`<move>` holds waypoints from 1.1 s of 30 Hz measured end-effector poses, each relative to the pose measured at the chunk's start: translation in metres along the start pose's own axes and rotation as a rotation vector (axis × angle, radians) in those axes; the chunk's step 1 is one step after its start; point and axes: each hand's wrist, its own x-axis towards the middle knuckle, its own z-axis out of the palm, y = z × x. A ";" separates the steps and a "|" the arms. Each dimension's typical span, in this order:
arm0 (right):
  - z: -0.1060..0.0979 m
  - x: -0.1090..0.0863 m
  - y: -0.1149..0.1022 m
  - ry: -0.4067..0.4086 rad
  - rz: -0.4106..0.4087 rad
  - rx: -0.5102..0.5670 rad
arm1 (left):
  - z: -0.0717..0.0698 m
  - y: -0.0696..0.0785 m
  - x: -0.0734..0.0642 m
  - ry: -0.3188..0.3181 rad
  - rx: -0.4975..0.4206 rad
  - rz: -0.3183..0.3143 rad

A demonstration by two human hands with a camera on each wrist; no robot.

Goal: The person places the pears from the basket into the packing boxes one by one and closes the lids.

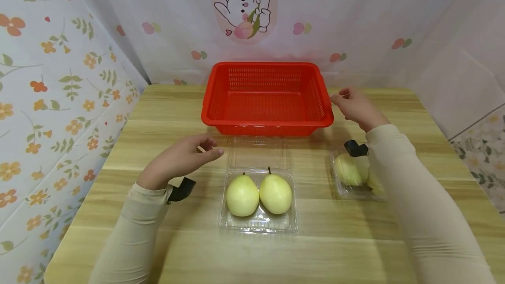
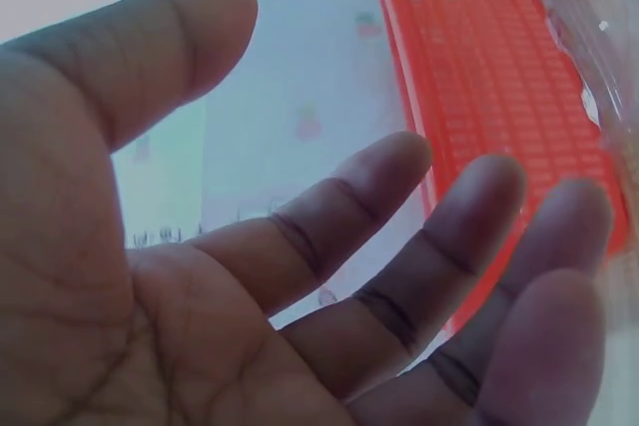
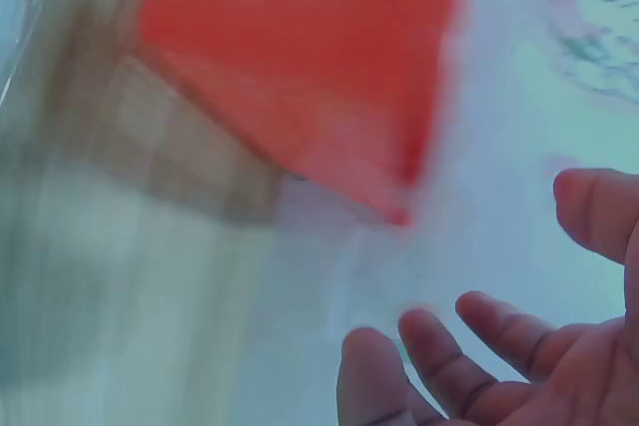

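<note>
Two pale yellow-green pears (image 1: 242,195) sit side by side in a clear plastic clamshell box (image 1: 258,228), its lid (image 1: 259,152) laid back toward the basket. Left of that lid, my left hand (image 1: 183,159) is held with relaxed fingers and nothing in them; the left wrist view shows its palm bare. My right hand (image 1: 357,106) is beside the right edge of a red plastic basket (image 1: 268,122), fingers loosely bent and holding nothing. Under the right forearm, a second clear box (image 1: 341,192) with pears (image 1: 351,169) is partly hidden by the sleeve.
The basket stands at the back of the wooden table (image 1: 189,249) and has nothing in it. Behind it hangs a white curtain (image 1: 173,16) with a rabbit print. A flower-patterned cloth (image 1: 59,100) borders the left side.
</note>
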 end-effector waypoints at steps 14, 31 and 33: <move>0.030 -0.082 -0.018 0.191 -0.126 0.179 | 0.004 -0.014 -0.003 0.134 -0.162 -0.057; 0.134 -0.096 0.006 -0.007 -0.150 0.153 | 0.044 -0.026 0.014 0.035 -0.343 -0.132; 0.140 -0.093 0.010 -0.019 -0.135 0.124 | 0.046 -0.028 0.015 0.020 -0.356 -0.147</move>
